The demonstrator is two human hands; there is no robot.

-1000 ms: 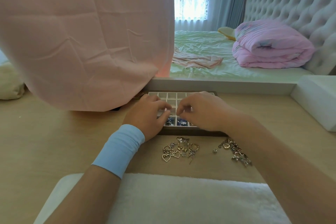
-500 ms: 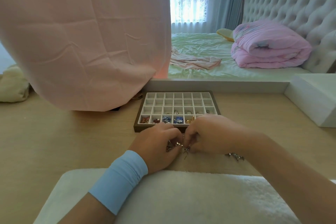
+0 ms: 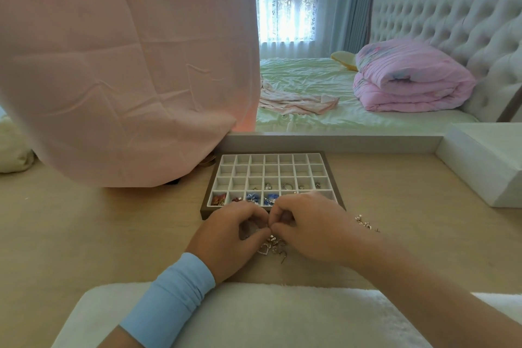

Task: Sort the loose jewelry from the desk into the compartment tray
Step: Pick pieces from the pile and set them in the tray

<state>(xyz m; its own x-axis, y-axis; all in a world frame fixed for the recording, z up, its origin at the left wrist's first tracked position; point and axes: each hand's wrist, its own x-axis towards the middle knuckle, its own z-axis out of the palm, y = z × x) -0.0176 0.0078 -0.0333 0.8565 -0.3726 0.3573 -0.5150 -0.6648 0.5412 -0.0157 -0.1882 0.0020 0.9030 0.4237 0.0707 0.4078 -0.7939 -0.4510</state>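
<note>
A pale wooden desk (image 3: 84, 234) fills the near ground. At left hangs a pink cloth (image 3: 127, 79). Far right, a green-sheeted bed (image 3: 310, 113) holds a folded pink quilt (image 3: 409, 82) beside a tufted headboard (image 3: 452, 14). Daylight glows through the far window (image 3: 288, 0).

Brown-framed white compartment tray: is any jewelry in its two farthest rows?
No, both far rows of the brown-framed white compartment tray are bare; pieces lie only in the near rows.

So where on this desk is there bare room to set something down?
Free: desk left of the tray, in front of the pink cloth, and right of it, toward the white block. Crowded: before the tray, where left hand and right hand pinch at the jewelry pile, a second pile beside them.
</note>
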